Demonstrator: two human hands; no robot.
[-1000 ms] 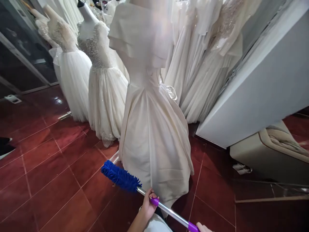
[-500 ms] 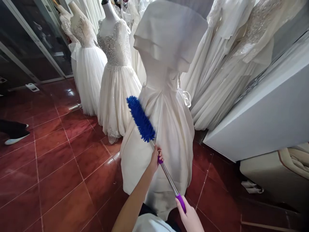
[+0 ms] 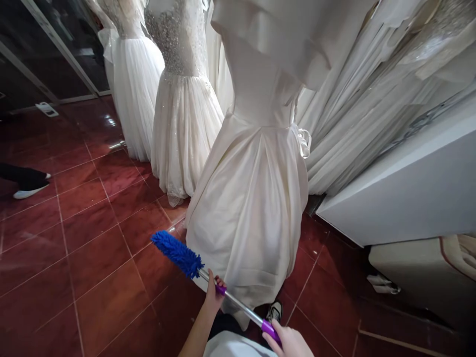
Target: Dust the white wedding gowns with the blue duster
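Observation:
A blue fluffy duster (image 3: pixel 176 253) on a metal pole with purple grips slants across the lower middle of the view. My left hand (image 3: pixel 214 292) is closed round the pole just below the blue head. Farther down, my right hand (image 3: pixel 284 339) is wrapped round the purple end grip. The duster head is at the lower left edge of a plain white satin dress (image 3: pixel 249 198), over the red floor. The dress has a layered top and a bow at its right side.
Beaded white gowns (image 3: pixel 182 124) stand at the left, and more white gowns (image 3: pixel 342 114) hang at the right by a white slanted panel (image 3: pixel 401 183). A beige padded seat (image 3: pixel 409 267) is lower right. A person's foot (image 3: pixel 31 191) shows on the red tiles (image 3: pixel 92 248).
The duster head has moved down and left, off the front of the skirt, and the pole lies flatter. My left hand has moved down and left with it. The view has tilted downward.

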